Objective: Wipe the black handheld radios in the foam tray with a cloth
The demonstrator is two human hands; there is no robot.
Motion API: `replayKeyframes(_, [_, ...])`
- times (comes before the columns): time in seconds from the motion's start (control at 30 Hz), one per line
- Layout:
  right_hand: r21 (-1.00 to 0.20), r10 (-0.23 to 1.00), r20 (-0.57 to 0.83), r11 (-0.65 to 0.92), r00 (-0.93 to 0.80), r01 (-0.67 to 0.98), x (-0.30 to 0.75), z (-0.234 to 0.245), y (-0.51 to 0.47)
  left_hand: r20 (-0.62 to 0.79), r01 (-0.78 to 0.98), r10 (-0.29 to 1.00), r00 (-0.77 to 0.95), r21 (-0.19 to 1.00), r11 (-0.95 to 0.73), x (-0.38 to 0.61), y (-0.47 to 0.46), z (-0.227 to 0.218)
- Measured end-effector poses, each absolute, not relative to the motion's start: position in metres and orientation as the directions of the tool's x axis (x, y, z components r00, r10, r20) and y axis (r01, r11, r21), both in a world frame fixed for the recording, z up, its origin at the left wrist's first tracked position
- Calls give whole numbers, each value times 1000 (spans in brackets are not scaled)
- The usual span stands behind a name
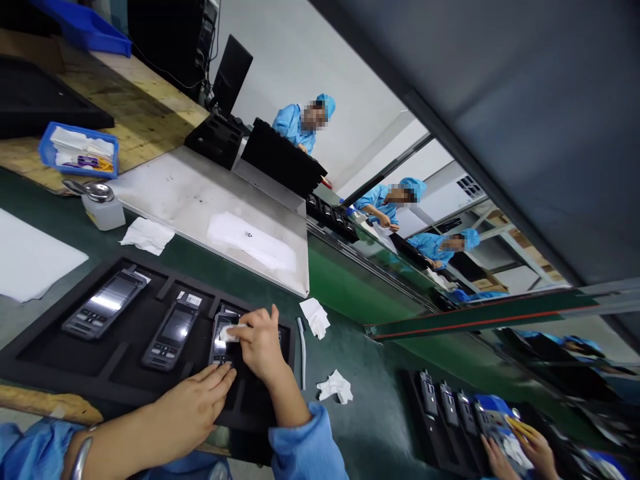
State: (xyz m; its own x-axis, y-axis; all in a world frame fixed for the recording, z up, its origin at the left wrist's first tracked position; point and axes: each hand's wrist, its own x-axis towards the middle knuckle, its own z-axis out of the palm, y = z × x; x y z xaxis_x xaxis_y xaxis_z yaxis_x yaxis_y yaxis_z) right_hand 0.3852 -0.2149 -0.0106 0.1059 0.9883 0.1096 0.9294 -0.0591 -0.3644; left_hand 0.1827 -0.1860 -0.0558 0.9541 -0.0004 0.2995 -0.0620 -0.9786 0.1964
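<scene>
A black handset (218,348) with a screen and keys lies in the right part of a black foam tray (113,381). My left hand (193,408) rests its stretched fingers on the handset's lower end, partly covering it. Between the fingers of my right hand (263,343) is a small white wipe (229,333), pressed on the handset's screen. Two more handsets lie in the same tray: one in the middle (173,330) and one at the left (106,303).
Crumpled wipes (315,317) and a white brush-like stick (302,353) lie right of the tray. A dispenser bottle (104,208) and a blue box (80,152) stand at the left. At lower right, a co-worker's hands (533,448) are over another handset tray (435,427).
</scene>
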Motion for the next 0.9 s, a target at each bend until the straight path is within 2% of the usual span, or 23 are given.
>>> replayKeyframes(0.17, [-399, 970, 151, -118, 192, 909, 383, -20, -209, 282, -47, 13, 959, 205, -978, 180, -186, -56])
replayKeyframes(0.27, [-434, 971, 164, -88, 175, 897, 369, -27, -242, 334, -46, 31, 942, 219, -975, 180, -188, -62])
replayKeyframes(0.4, [-485, 958, 163, -132, 238, 864, 359, -28, -268, 411, -38, 48, 910, 198, -979, 179, -189, -63])
replayKeyframes(0.5, [-521, 923, 236, -145, 305, 841, 362, -23, -258, 439, -47, 61, 896, 230, -972, 165, -185, -54])
replayKeyframes(0.57, [-534, 901, 287, -132, 326, 835, 362, -16, -244, 473, -5, 113, 874, 242, -970, 148, -180, -50])
replayKeyframes(0.7, [-492, 923, 306, -56, 233, 869, 346, -7, -207, 483, 191, 274, 832, 214, -958, 110, -168, -53])
replayKeyframes(0.9, [-356, 979, 171, -42, 110, 934, 306, -14, -149, 446, 271, 332, 832, 195, -943, 91, -159, -74])
